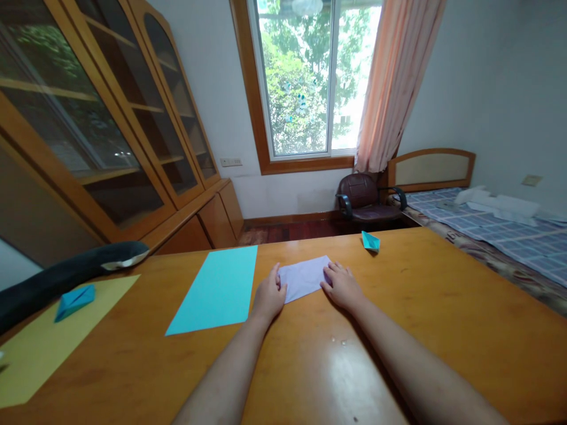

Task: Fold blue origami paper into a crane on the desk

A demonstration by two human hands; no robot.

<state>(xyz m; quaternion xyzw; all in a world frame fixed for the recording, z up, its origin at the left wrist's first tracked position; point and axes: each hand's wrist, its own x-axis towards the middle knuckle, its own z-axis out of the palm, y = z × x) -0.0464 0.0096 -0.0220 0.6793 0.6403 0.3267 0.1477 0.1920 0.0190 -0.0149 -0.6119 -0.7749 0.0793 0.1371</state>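
We press lilac paper [305,276] flat on table [443,307]: left hand [269,297] at 9 o'clock edge, right hand [342,285] at 3, fingers flat, gripping nothing.

Counter [443,307] bare and open across the whole right side, from the lilac sheet [305,277] out to the right edge. Only a small teal folded paper [370,241] sits far right of centre, near the far edge. Near centre, between the forearms, clear. Left is crowded: flat cyan sheet [217,289] just left of the left hand [268,295], then a yellow sheet [48,342] with a blue folded piece [75,300] on it. A dark padded object [62,274] lies along the far left edge, blocking passage there.
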